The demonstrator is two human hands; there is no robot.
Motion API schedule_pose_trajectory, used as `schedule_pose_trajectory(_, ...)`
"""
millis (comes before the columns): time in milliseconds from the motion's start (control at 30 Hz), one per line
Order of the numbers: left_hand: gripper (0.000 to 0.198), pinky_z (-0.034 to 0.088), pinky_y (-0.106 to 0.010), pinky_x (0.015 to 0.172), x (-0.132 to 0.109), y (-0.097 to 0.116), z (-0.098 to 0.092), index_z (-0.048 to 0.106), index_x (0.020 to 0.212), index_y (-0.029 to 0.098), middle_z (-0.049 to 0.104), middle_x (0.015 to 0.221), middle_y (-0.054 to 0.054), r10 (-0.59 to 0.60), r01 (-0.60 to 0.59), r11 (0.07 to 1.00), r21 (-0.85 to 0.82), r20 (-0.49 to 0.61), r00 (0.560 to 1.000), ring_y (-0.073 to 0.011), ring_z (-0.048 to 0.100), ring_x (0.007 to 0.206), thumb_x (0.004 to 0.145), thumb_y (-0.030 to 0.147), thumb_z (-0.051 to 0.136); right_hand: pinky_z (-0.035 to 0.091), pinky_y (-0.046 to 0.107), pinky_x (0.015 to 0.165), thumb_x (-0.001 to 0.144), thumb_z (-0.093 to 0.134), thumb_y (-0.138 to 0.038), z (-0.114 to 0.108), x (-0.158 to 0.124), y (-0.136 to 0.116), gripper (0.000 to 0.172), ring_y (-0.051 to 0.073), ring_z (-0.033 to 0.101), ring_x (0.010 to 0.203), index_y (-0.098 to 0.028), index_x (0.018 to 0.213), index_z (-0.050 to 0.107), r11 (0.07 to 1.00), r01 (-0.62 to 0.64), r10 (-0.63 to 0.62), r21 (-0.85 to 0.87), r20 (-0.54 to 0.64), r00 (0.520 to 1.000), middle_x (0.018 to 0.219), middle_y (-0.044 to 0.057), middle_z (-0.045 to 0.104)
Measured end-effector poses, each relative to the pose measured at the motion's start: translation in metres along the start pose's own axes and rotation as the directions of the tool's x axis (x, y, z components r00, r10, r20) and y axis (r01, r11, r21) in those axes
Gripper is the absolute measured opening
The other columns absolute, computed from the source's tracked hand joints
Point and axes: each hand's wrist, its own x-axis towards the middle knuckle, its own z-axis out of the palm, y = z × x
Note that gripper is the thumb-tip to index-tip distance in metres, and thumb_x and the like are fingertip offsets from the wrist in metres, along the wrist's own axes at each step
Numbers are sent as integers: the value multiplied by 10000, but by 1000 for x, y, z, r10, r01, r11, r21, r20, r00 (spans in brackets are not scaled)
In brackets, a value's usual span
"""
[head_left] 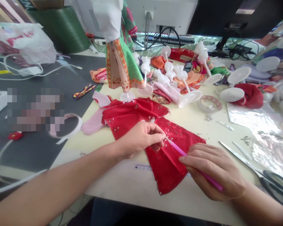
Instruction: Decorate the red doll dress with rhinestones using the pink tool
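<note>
A red piece of fabric with a white floral pattern and small pearl-like dots lies spread on the pale table. Over its middle, my left hand is closed, thumb and forefinger pinched together; whatever sits between them is too small to make out. My right hand grips a slim pink pen-shaped tool, its pale tip meeting the left fingertips. Part of a ruler shows beside the fabric's left edge and continues beneath it.
Black-handled scissors lie open at right, near loose beads and a tape roll. Behind the fabric stands a dressed doll form, with several white mannequin stands among cloth scraps. Another tape roll and white cables are at left.
</note>
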Motion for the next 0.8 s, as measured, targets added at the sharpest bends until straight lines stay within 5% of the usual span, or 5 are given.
schedule_pose_trajectory(200, 81, 494, -234, 618, 1, -1, -1, 610, 768, 121, 638, 639, -9, 11, -11, 1000, -5, 13, 1000, -82, 584, 567, 788, 199, 616, 527, 298, 604, 816, 463, -42, -3, -2, 0, 210, 158, 613, 680, -98, 997, 555, 1000, 10, -10, 2, -14, 1000, 700, 58, 627)
schedule_pose_trajectory(433, 72, 496, -221, 622, -2, 1, 1, 600, 732, 120, 625, 616, 0, 0, -1, 1000, 10, 59, 998, -76, 578, 574, 772, 170, 631, 476, 260, 560, 827, 515, -45, 10, -5, 5, 242, 129, 560, 661, -122, 1051, 563, 989, -129, 122, -67, -97, 988, 787, 59, 616)
schedule_pose_trajectory(800, 115, 513, -199, 552, -4, -4, 3, 639, 765, 128, 624, 602, 16, -99, 115, 992, -58, 217, 971, -80, 592, 532, 708, 199, 709, 499, 268, 622, 835, 531, -77, 23, -8, 9, 327, 155, 602, 754, -111, 1161, 542, 992, -116, 116, -51, -19, 993, 870, 83, 632)
